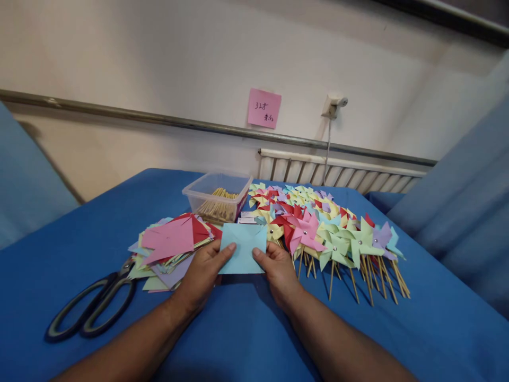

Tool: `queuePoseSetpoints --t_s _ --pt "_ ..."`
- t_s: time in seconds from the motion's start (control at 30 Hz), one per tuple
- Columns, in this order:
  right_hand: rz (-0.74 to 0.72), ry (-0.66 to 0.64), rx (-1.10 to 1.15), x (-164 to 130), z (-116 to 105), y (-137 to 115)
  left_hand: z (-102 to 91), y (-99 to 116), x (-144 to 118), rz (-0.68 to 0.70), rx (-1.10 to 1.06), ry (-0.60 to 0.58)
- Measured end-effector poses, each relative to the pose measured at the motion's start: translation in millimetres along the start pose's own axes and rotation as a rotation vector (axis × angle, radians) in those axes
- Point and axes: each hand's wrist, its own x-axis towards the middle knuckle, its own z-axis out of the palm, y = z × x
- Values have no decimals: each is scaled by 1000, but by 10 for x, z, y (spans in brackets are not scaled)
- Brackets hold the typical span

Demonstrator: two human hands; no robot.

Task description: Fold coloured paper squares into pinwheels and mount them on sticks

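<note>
Blue cloth-covered table [59,254], filling the lower view; off-white wall behind, with a grey horizontal rail [119,114].

Large black-handled metal scissors [93,305], flat at far left.

Loose stack of coloured paper squares [170,244], pink and red uppermost, just beside the scissors.

Left hand [202,273], thumb pinching the left edge of a light-blue folded paper square [243,248], held just above the cloth at centre.

Clear plastic tub of wooden sticks [217,197], behind the paper.

Pink sticky note [264,108] on the wall.

Right hand [278,270], thumb pinching the same paper's right edge.

White ribbed radiator [338,172] under a wall socket [333,105].

Heap of finished paper pinwheels on wooden sticks [326,228], at right.
</note>
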Motion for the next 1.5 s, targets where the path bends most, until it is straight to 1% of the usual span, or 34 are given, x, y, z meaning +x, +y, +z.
queuePoseSetpoints --t_s 0.13,0.23,0.33,0.47,0.53,0.67,0.77,0.87,1.0,1.13,1.3,1.4,1.5 --pt "1 11 -46 -6 -8 -9 11 -3 -6 -16 50 31" --pt "-42 22 -53 -3 -26 -28 12 -22 0 -18 69 15" --pt "-79 32 -42 1 -33 -48 5 -46 6 -24 137 -2" --pt "-127 111 -49 19 -44 -59 9 -47 -11 7 249 0" --pt "-127 151 -49 34 -61 -56 14 -32 -23 37 298 0" --pt "-114 179 -91 53 -103 -36 6 -2 -27 60 330 -7" --pt "-125 168 -123 50 -115 -20 -11 2 -11 60 295 13" --pt "-115 148 -83 50 -117 -18 -27 -6 6 66 279 38" --pt "-130 139 -48 59 -144 -37 -42 -20 22 94 328 45" --pt "-163 131 -111 64 -176 -51 -42 -4 14 126 372 47" --pt "-155 146 -163 72 -188 -49 -29 41 -13 152 449 49" --pt "-144 153 -172 74 -193 -48 -34 48 -18 156 433 70" --pt "-143 124 -153 74 -190 -48 -54 40 -15 156 384 101"
